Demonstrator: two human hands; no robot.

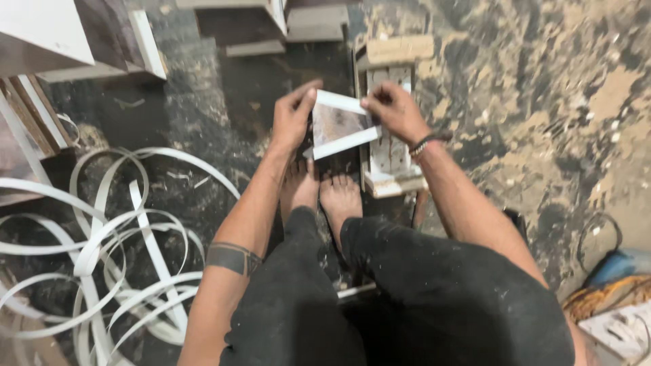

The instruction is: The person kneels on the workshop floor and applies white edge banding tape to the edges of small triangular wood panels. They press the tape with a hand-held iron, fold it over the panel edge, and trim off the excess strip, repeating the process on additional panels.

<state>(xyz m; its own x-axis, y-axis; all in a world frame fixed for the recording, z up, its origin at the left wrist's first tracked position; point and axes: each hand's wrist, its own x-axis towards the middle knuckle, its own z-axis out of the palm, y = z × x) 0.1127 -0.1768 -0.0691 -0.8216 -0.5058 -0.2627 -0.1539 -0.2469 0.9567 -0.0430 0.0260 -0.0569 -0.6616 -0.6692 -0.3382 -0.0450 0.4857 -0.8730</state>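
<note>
I sit on the floor with my bare feet out in front. Both hands hold a small rectangular board piece point(337, 124) with white edge strips along two sides and a mottled brown-grey face. My left hand point(293, 115) grips its left end, thumb on the top corner. My right hand point(395, 112) pinches its right end; a beaded bracelet is on that wrist. The piece is tilted and held above my toes.
A stack of small white-edged board pieces point(388, 159) stands just right of my feet, with a plain wood block point(399, 49) behind it. Loose white edge-banding coils point(115, 237) lie at left. Larger boards point(81, 34) lie at top left. A blue power tool point(620, 264) rests at right.
</note>
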